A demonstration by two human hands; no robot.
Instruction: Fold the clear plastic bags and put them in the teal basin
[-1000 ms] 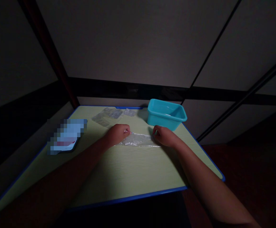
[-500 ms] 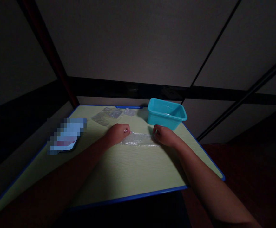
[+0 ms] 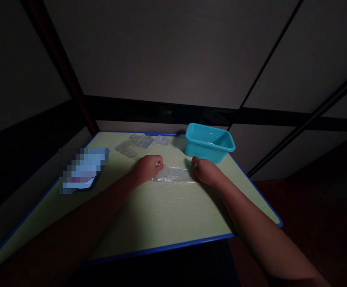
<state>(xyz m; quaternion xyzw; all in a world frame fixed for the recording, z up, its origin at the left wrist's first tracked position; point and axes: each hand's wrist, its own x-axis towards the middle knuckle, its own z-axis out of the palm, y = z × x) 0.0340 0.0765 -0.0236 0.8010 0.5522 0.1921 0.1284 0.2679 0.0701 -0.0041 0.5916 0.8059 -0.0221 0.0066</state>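
A clear plastic bag (image 3: 175, 174) lies flat on the pale green table (image 3: 161, 215), stretched between my two hands. My left hand (image 3: 148, 167) pinches its left end with curled fingers. At the bag's right end my right hand (image 3: 205, 171) grips it the same way. Both hands rest on the tabletop near its middle, just in front of a turquoise plastic tub (image 3: 209, 142).
Several more clear plastic bags (image 3: 139, 144) lie at the far edge of the table, left of the tub. A blurred flat object (image 3: 82, 169) sits at the left side. The table has a blue rim (image 3: 161, 249). Dark walls surround it.
My right hand has slid a little to the left, so the bag between the hands looks shorter. The left hand has stayed in place.
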